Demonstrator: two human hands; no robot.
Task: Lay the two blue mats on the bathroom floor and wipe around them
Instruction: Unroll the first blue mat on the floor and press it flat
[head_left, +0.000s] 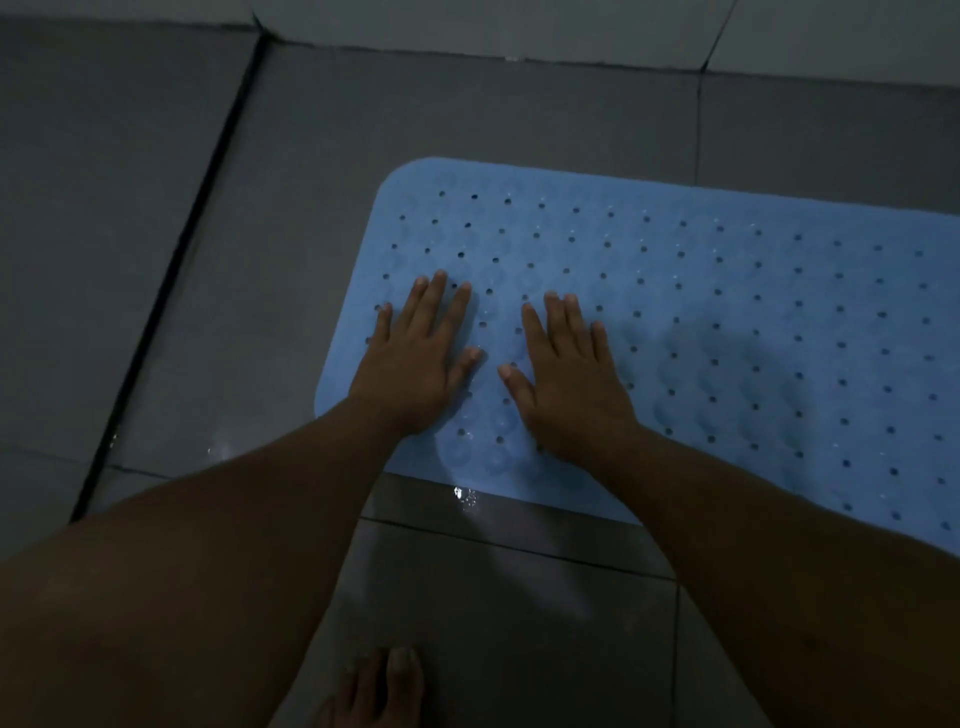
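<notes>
A light blue rubber mat (727, 322) dotted with small holes lies flat on the grey tiled bathroom floor (322, 156), running off the right edge of the view. My left hand (415, 364) lies palm down on the mat's near left corner, fingers straight and spread. My right hand (569, 379) presses flat on the mat just beside it, fingers also straight. Only one mat is in view.
Dark grout lines cross the floor, and a dark channel (171, 291) runs diagonally at the left. Small wet spots (465, 496) glisten by the mat's near edge. My bare foot (379, 691) stands on the tile at the bottom, my knee at lower left.
</notes>
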